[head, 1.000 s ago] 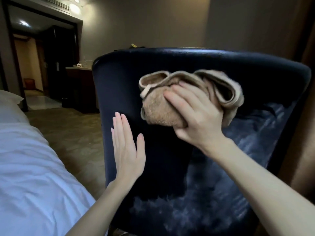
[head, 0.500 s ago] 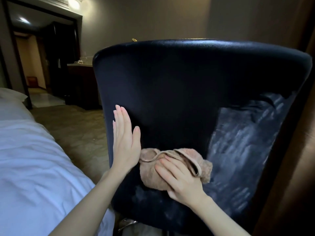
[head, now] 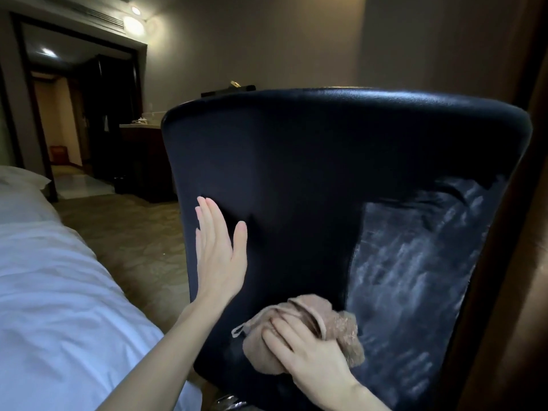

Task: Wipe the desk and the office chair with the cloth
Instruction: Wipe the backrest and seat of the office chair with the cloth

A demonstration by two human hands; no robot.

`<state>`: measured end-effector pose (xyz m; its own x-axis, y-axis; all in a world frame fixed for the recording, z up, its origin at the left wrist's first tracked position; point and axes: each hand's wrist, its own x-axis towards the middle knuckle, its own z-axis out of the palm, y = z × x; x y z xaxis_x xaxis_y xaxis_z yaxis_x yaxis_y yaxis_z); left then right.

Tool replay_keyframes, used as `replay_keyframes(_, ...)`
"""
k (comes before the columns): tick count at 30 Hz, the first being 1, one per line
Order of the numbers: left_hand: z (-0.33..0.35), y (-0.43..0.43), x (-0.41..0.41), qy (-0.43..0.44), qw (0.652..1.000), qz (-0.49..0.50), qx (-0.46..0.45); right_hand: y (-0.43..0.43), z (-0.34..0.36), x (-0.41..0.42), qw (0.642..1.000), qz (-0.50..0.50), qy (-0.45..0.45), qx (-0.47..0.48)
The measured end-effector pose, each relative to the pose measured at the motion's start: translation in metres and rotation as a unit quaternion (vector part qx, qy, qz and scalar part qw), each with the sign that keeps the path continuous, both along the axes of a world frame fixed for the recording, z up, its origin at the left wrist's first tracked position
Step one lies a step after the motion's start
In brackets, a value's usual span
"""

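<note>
cloth (head: 341,327), bunched low on the chair (head: 311,161) back, is clasped and pressed there by the right grip (head: 308,348) to wipe, while the left grip (head: 221,256), released and flat higher up, likely steadies it.

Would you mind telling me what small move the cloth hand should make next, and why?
Probably slide the cloth right and upward onto the grey streaky patch: the right hand holds it low on the chair back, beside those streaks, while the left hand braces it.
</note>
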<state>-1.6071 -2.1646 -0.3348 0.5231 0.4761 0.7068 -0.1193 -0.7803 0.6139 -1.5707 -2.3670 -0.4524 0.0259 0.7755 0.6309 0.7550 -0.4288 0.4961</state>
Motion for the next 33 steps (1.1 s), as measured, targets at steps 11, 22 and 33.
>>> replay_keyframes(11, -0.004, -0.005, 0.012, -0.042, 0.999, 0.011, -0.020, -0.035, 0.236, -0.029, 0.971, -0.037, -0.141, 0.189)
replay_keyframes(22, 0.002, -0.057, 0.025, -0.112, 0.990, 0.062, -0.062, -0.056, 0.289, -0.010, 0.974, -0.012, -0.156, 0.164)
replay_keyframes(33, -0.025, -0.079, 0.048, -0.128, 0.989, 0.076, 0.016, -0.077, 0.091, 0.031, 0.981, 0.079, 0.040, 0.171)
